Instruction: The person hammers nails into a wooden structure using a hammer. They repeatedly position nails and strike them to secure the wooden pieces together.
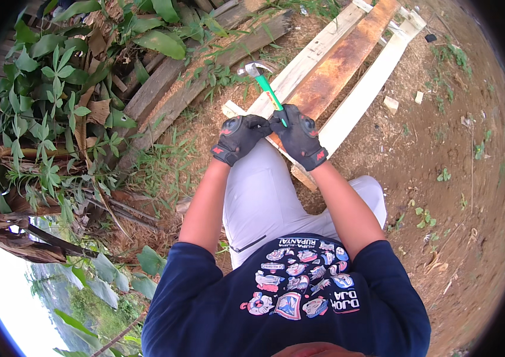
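Navy T-shirt (282, 285) is sitting behind our right fingers (293, 114), which are gripping the green-handled hammer (267, 90), its head pointing ahead-left of them. Left fingers (256, 121) are curling in right beside; we're not able to tell whether they're pinching anything. Boards (341, 58) are lying just beyond. We're probably wanting those left ones clear of any swing.

Soft, even daylight fills the scene, leaving only faint, loose-edged shadows on the soil (437, 262). At the near left, the sky (11, 297) is blown out to plain white, while gaps among the leaves (56, 77) at the far left sink into darkness. The hammer (269, 92) looks reasonably sharp, without obvious motion blur. Fisheye distortion bends the surroundings toward a black rim, and soil detail turns soft at the far right.
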Motion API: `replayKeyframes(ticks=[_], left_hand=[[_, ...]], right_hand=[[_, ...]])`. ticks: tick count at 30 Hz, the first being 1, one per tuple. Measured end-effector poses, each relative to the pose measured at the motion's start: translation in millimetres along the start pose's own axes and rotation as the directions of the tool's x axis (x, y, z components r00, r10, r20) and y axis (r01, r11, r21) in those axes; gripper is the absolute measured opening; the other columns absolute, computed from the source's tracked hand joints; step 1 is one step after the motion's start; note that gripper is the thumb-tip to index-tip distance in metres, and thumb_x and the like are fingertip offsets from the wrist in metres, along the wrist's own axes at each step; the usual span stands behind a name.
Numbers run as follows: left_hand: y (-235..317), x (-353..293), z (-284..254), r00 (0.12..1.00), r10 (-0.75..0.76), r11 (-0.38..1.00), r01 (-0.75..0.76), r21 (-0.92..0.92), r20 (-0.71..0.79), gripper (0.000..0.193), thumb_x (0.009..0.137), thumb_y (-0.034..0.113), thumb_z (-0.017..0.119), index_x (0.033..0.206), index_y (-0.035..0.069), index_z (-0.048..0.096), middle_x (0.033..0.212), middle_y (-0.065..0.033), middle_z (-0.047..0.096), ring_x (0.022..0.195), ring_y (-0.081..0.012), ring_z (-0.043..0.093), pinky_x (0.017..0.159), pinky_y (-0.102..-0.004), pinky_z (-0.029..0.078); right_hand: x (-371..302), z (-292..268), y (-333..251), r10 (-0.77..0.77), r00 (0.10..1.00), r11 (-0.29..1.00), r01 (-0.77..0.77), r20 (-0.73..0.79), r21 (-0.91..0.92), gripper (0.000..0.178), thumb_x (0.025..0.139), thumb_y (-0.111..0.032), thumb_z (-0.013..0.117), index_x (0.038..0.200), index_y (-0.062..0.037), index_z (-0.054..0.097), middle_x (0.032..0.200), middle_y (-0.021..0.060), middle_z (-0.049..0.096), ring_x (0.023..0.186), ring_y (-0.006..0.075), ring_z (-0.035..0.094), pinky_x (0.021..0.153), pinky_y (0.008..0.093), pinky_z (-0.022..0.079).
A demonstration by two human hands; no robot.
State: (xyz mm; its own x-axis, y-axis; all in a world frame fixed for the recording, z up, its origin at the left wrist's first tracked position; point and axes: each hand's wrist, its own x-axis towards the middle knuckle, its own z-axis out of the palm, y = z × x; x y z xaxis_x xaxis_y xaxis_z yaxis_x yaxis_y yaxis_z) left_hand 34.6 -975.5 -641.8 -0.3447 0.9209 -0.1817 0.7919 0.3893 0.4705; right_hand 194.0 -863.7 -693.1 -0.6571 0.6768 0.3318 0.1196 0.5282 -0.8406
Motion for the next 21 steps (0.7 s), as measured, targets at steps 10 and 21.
replayKeyframes(ticks=[10,21], left_hand=[[-21,-16,2,0.981,-0.087,0.857,-0.015,-0.515,-0.172,0.033,0.101,0.025,0.07,0.126,0.004,0.077,0.117,-0.0124,0.079,0.105,-0.017,0.074,0.096,-0.0313,0.055],[-9,-17,-1,0.983,-0.157,0.879,0.095,-0.468,-0.097,0.034,0.102,0.028,0.069,0.126,0.006,0.076,0.115,-0.0106,0.08,0.102,-0.0159,0.073,0.094,-0.0325,0.055]], right_hand=[[-13,-4,-1,-0.12,0.993,0.964,0.112,-0.019,-0.243,0.023,0.098,-0.015,0.072,0.117,-0.0055,0.065,0.098,0.0184,0.071,0.086,0.0401,0.071,0.072,0.0472,0.057],[-12,-7,-11,-0.225,0.974,0.915,0.221,0.028,-0.337,0.013,0.1,-0.015,0.067,0.11,-0.0067,0.067,0.096,0.0186,0.073,0.078,0.0407,0.07,0.066,0.0495,0.056]])
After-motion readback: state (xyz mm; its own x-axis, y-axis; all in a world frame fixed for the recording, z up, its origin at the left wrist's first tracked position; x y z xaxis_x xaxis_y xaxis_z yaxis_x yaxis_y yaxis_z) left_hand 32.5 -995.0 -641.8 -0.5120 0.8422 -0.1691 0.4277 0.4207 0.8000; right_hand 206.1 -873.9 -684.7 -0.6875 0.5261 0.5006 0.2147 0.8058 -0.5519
